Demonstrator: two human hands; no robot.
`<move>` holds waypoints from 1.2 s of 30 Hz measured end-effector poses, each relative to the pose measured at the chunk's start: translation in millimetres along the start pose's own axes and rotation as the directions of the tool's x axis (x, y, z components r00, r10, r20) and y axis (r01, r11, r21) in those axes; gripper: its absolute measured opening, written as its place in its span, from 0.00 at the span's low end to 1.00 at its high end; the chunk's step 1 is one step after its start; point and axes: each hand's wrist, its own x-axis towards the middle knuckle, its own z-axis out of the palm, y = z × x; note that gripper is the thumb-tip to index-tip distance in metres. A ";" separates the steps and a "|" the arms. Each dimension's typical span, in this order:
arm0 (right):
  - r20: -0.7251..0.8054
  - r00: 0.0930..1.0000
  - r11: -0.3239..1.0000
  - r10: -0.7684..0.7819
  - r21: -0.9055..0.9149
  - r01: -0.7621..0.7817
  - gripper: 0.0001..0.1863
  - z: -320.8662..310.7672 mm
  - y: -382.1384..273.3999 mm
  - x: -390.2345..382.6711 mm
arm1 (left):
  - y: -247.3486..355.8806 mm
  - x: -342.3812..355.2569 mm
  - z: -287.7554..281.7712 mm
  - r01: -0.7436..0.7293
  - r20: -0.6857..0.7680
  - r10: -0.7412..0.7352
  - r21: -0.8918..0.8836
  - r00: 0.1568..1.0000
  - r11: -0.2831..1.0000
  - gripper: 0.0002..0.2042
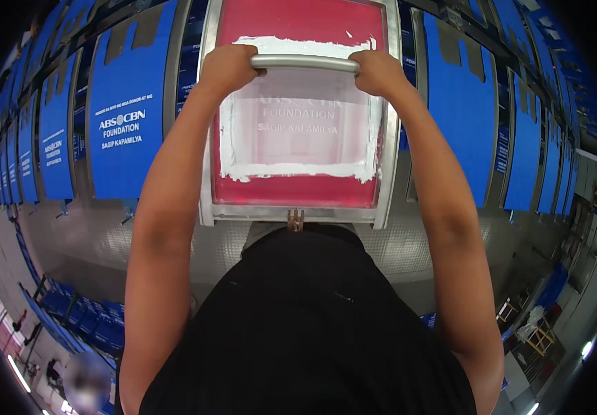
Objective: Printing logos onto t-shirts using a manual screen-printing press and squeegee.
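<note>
Remotely, I log left hand (234, 68) and right hand (380, 72) clenched round the bar (305, 63). It spans between, toward the frame's (257, 212) far edge.

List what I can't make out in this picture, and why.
All in the head view:
- Undersides of the left hand and right hand: hidden by their own backs and the silver bar.
- Far side of the metal frame: cut off by the upper edge.
- Detail in the round patch, lower left: blurred.
</note>
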 end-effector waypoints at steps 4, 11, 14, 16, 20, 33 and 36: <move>0.284 0.950 0.990 0.133 0.008 -0.141 0.23 1.7 -52.6 -104.8 | 27.8 -111.4 4.9 0.083 0.146 -0.073 -0.059 0.987 0.995 0.11; -0.114 0.993 0.989 0.030 0.146 -0.013 0.13 61.7 -51.5 -151.4 | 42.8 -144.3 51.8 -0.038 -0.104 0.023 -0.145 0.994 0.989 0.13; 0.029 0.994 0.995 0.103 -0.002 -0.103 0.16 27.0 -20.0 -51.9 | 18.5 -42.1 21.8 0.084 0.032 -0.084 -0.018 0.996 0.996 0.12; 0.011 0.999 0.999 0.033 -0.033 -0.032 0.17 1.3 -3.6 -3.4 | -0.1 -1.2 9.6 0.009 -0.052 -0.010 -0.011 0.999 1.000 0.18; 0.095 0.993 0.998 -0.068 -0.003 0.068 0.25 -31.8 3.8 34.5 | -19.5 5.8 -13.5 0.016 -0.104 -0.026 -0.094 0.994 0.995 0.18; 0.254 0.937 0.965 -0.242 0.161 0.206 0.30 -51.9 9.3 83.6 | 122.5 -304.7 134.7 0.650 0.662 0.010 -0.738 0.749 0.182 0.21; 0.058 0.963 0.961 -0.263 0.105 0.257 0.29 -29.8 -12.0 83.2 | 125.2 -303.0 139.8 0.625 0.617 0.138 -0.781 0.775 -0.017 0.20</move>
